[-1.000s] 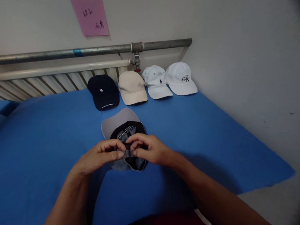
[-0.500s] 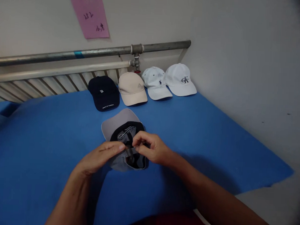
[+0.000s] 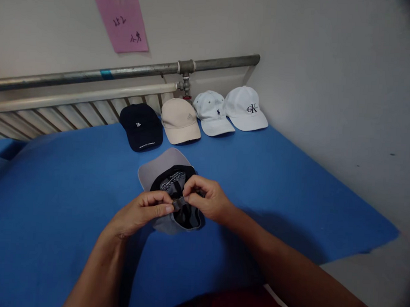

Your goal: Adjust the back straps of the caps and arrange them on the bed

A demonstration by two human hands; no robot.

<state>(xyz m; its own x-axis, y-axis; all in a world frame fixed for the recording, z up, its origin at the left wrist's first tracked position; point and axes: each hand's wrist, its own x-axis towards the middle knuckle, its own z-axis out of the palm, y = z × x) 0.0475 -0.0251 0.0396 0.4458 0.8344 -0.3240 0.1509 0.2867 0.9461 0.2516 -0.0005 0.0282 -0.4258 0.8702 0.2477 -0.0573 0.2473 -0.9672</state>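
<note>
**capnoob:** ok, what have we got here, closest stuff first?

**benchrat:** At the very bottom edge there's a bit of red clothing. Then our two forearms run up over the bench, which has a blue cover on it. Our left hand and right hand meet in the middle at a grey cap.

**capnoob:** which way up is it?

**benchrat:** Upside down on the blue cover, dark lining facing us, brim pointing away. Both hands are pinched tight on the back strap. The left fingers have one side, the right ones have the other, and they nearly touch. We can't tell if the strap is fastened.

**capnoob:** and further back?

**benchrat:** Four caps in a row at the far edge, right way up, brims toward us. There's a navy cap, a beige cap just beside it, a pale blue cap with a small rider logo, and a white cap with a CK logo. Behind them we see a ribbed panel and a grey metal pipe with a valve. Up on the wall there's a pink note, and we can't read the handwriting.
</note>
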